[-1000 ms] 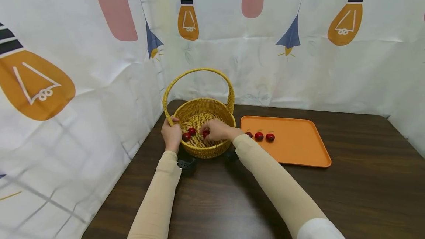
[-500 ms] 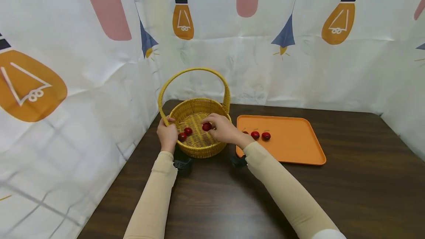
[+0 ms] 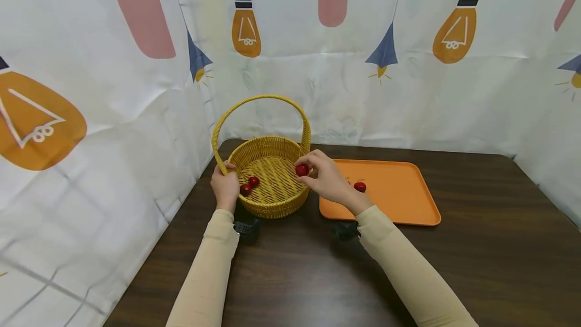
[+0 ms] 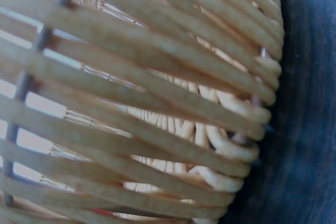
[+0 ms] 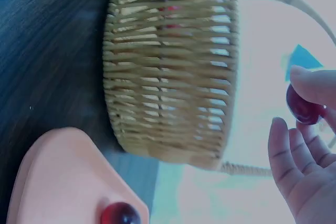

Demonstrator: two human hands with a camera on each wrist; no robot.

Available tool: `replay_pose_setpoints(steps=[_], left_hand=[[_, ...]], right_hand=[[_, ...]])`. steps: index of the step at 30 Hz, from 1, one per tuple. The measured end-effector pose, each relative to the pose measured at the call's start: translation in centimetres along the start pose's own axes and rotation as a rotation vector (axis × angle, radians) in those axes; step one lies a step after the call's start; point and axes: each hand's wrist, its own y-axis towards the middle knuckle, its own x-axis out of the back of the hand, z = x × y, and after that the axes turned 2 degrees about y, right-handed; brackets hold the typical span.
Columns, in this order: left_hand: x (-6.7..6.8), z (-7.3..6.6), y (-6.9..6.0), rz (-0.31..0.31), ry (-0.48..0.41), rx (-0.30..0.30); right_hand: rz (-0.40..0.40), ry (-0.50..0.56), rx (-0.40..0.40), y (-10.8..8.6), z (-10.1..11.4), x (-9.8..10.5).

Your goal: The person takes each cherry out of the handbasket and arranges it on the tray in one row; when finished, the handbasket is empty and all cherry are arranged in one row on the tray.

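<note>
A yellow wicker basket [image 3: 277,210] with a tall hoop handle stands at the back left of the table. My left hand [image 3: 225,188] grips its left side where the handle meets the rim. Two red cherries [image 3: 245,189] lie inside near that hand. Over the right rim my right hand [image 3: 330,181] pinches another cherry [image 3: 301,170] between thumb and fingers; the right wrist view shows this held cherry [image 5: 303,106] above rim level. On the orange tray [image 3: 395,198] a cherry [image 3: 360,186] is visible, with others mostly hidden behind my right hand. Only basket weave [image 4: 131,77] fills the left wrist view.
The orange tray lies right of the basket, its near corner [image 5: 58,177] close to the basket wall. Dark wooden table [image 3: 290,276] extends in front and to the right. A printed white curtain [image 3: 290,79] hangs behind and along the left edge.
My right hand has lifted the cherry from inside the basket and carried it up and right to the rim. My left hand keeps its grip. The head view has shifted slightly right.
</note>
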Motion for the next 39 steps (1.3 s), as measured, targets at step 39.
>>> replay_pose_setpoints(steps=[39], left_hand=[[0.1,0.1,0.0,0.034,-0.013,0.023]], right_hand=[[-0.143,-0.11,-0.377,-7.4,-8.7,9.3]])
